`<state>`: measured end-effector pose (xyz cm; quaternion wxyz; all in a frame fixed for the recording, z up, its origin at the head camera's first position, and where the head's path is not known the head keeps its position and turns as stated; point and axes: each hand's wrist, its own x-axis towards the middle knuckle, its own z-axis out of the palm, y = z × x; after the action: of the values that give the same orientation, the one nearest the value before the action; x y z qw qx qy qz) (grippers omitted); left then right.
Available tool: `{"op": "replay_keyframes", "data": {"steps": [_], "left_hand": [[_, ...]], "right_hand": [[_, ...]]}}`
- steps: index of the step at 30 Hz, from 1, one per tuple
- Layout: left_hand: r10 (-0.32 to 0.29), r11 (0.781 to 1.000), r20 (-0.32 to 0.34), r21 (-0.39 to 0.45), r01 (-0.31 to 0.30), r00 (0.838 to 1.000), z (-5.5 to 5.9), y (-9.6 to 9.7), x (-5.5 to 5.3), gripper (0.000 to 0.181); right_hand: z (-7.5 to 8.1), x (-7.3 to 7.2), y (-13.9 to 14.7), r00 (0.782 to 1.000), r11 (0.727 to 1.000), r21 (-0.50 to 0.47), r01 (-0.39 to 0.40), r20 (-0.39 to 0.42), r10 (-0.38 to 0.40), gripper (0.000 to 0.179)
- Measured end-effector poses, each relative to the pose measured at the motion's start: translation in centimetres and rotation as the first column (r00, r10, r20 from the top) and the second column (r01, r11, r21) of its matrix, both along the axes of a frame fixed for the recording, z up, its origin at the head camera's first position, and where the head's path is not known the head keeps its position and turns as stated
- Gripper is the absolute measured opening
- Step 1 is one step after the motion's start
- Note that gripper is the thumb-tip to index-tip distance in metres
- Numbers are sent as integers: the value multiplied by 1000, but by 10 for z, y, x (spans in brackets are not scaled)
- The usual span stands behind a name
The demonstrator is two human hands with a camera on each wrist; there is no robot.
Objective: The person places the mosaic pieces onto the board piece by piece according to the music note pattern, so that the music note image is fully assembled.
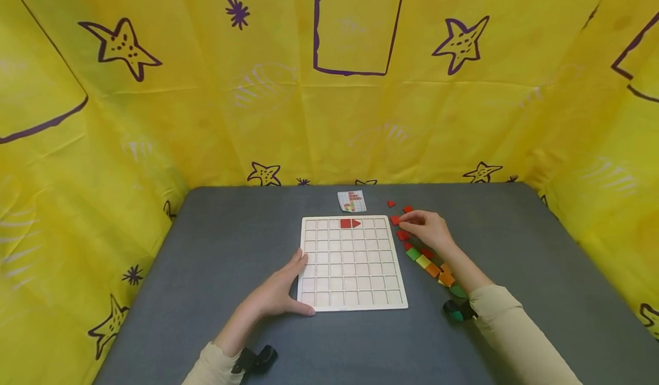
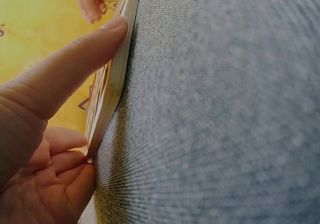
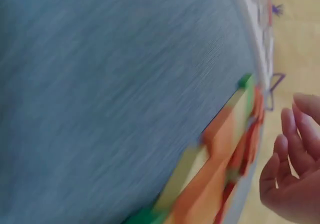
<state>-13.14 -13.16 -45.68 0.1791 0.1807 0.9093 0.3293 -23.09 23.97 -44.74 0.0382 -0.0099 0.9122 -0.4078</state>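
Note:
A white square grid board lies flat on the table. In its top row sit a red square tile and, to its right, a red triangle tile. My left hand holds the board's near left corner, thumb along the front edge and fingers at the left edge. My right hand is beyond the board's right side, its fingertips close to a red tile. In the right wrist view my right hand has loosely bent fingers, and no tile shows between them.
Loose red tiles lie along the board's right side, with green, yellow and orange tiles nearer my right forearm. A small pattern card lies behind the board. A lone red triangle lies behind the others. Yellow cloth surrounds the grey table.

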Motion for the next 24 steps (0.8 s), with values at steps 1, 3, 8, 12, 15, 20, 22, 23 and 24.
{"op": "replay_keyframes", "data": {"steps": [1, 3, 8, 12, 15, 20, 22, 23, 24], "left_hand": [[2, 1000, 1, 3, -2, 1000, 0, 0, 0, 117], [5, 1000, 2, 8, -5, 1000, 0, 0, 1, 116], [11, 1000, 5, 10, -11, 1000, 1, 0, 1, 116], [13, 1000, 12, 11, -13, 1000, 1, 0, 1, 116], [10, 1000, 11, 13, -10, 1000, 1, 0, 1, 116], [10, 1000, 5, 16, -10, 1000, 0, 0, 1, 116], [11, 1000, 4, 15, -11, 1000, 0, 1, 1, 117], [11, 1000, 4, 15, -11, 1000, 0, 1, 0, 117], [12, 1000, 3, 15, -12, 1000, 0, 1, 0, 117]], "right_hand": [[-2, 1, 3, 1000, 1000, 16, -22, -9, 22, 26], [-6, 4, 8, 997, 996, 44, -72, -29, 73, 26], [-12, 6, 17, 983, 981, 113, -160, -72, 169, 28], [-16, 6, 20, 971, 968, 146, -205, -90, 220, 28], [-17, 6, 20, 964, 961, 157, -226, -105, 244, 29], [-18, 6, 20, 958, 956, 172, -237, -122, 260, 27], [-17, 6, 19, 959, 955, 185, -230, -123, 255, 27], [-17, 6, 18, 960, 956, 191, -225, -124, 251, 26], [-17, 6, 18, 960, 955, 195, -223, -127, 250, 26]]}}
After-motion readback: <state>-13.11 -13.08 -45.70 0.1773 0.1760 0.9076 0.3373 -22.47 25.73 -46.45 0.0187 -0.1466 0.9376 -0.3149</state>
